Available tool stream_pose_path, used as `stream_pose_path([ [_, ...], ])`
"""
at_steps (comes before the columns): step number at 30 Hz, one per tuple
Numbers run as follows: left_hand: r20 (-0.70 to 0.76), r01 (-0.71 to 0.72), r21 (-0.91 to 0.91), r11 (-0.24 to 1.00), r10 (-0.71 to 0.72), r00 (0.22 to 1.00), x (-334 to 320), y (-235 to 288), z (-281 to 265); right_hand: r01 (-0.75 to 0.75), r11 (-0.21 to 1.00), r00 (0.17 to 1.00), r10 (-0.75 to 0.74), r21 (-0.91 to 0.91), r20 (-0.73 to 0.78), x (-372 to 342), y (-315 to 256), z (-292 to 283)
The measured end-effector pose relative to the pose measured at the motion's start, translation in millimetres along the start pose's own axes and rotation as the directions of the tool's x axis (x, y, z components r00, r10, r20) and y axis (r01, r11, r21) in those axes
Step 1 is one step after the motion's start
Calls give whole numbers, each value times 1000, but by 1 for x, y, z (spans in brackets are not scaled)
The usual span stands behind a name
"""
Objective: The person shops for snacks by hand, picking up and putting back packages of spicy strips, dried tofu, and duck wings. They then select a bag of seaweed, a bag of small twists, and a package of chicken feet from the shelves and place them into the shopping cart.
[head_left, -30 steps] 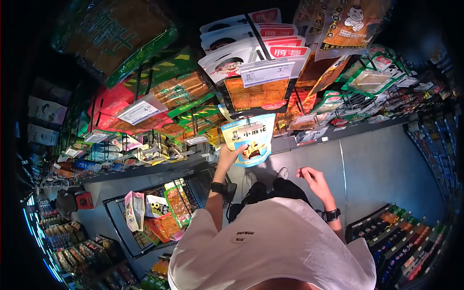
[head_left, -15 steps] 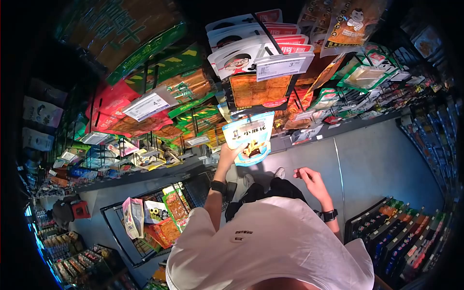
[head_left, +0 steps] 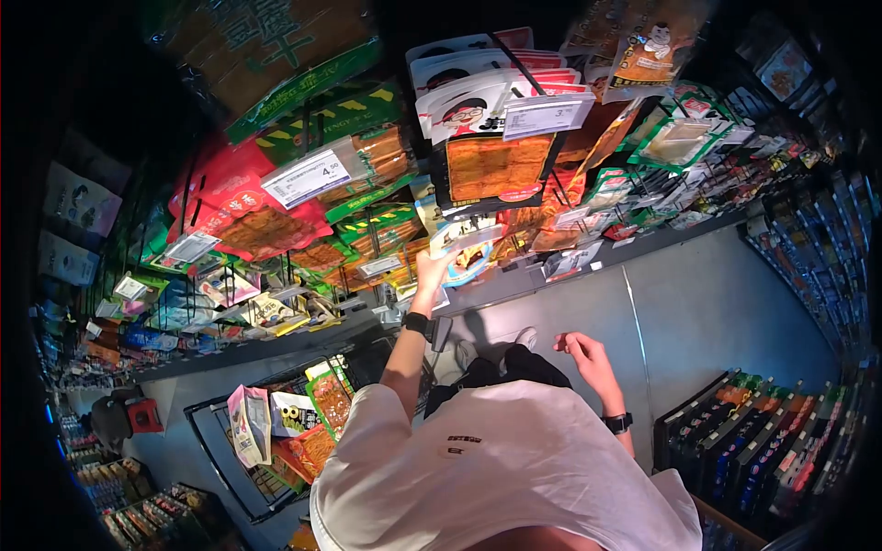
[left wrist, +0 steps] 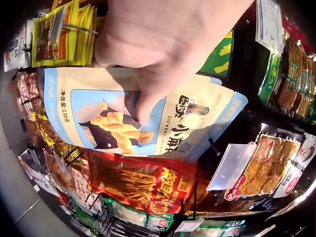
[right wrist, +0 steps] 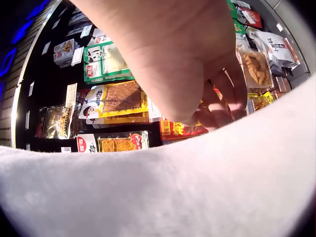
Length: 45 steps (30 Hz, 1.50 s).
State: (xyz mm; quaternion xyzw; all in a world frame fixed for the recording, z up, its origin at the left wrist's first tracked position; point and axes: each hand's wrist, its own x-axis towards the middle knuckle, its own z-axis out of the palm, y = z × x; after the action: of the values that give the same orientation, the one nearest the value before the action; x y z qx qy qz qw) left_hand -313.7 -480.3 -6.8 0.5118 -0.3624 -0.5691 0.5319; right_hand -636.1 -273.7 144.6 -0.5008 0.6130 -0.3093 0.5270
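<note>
My left hand (head_left: 432, 271) grips a cream-and-blue snack bag (left wrist: 118, 131) by its side edge, the thumb lying across its printed front. Fried dough twists are pictured on the bag, which sits in among the hanging packs. A dark hook end (left wrist: 213, 147) shows close to the bag's top part in the left wrist view. In the head view a price tag partly covers it. Down in front of the body, my right hand (head_left: 593, 361) hangs with loosely curled fingers, holding nothing. A red snack pack (left wrist: 143, 182) hangs right beside the bag.
Black packs with a price tag (head_left: 548, 114) hang above the left hand. Red packs (head_left: 266, 220) and green packs hang to the left. A black wire cart (head_left: 207, 441) holding several snack packs stands at lower left. Bottles fill a rack (head_left: 744, 450) at lower right.
My left hand has moved the snack bag forward and up, in towards the rack, so less of its front shows in the head view. The right hand stays down, loosely curled.
</note>
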Motion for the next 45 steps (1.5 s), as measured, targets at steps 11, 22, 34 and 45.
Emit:
stream_pose_path([
  [11,-118,-157,88,984,167,979,11,-21,1,29,998,999,-30,52,17,-16,17,-35],
  [22,-250,186,212,959,-131,959,-166,43,-16,132,991,959,-137,37,247,19,68,-97],
  [34,-764,157,167,973,27,645,-479,29,-102,446,892,632,-263,-65,729,17,29,18],
  [45,-937,119,-53,991,-90,338,-748,-24,-181,520,854,219,-144,9,965,-113,24,233],
])
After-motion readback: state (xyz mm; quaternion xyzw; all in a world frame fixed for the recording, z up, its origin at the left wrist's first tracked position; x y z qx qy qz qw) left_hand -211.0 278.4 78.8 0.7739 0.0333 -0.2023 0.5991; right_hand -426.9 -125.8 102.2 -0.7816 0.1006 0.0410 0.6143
